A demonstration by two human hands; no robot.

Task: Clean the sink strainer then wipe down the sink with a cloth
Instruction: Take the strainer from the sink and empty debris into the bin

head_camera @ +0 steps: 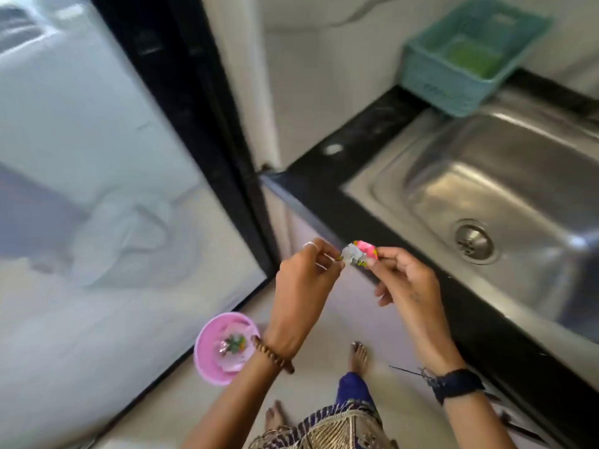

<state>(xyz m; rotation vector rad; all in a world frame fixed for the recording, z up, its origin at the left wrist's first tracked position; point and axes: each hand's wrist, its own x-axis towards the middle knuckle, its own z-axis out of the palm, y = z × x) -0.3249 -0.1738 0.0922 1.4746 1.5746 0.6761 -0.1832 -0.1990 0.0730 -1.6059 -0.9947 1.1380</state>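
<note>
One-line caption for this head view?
Both hands, left hand and right hand, pinch a crumpled wrapper beside the steel sink, above a pink bowl.

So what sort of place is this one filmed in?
Most likely a home kitchen: a stainless steel sink set in a black stone counter, a teal basket beside it, and a pink bin on the floor.

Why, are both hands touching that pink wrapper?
Touching. The head view shows the left hand and right hand each pinching an end of the wrapper.
</note>
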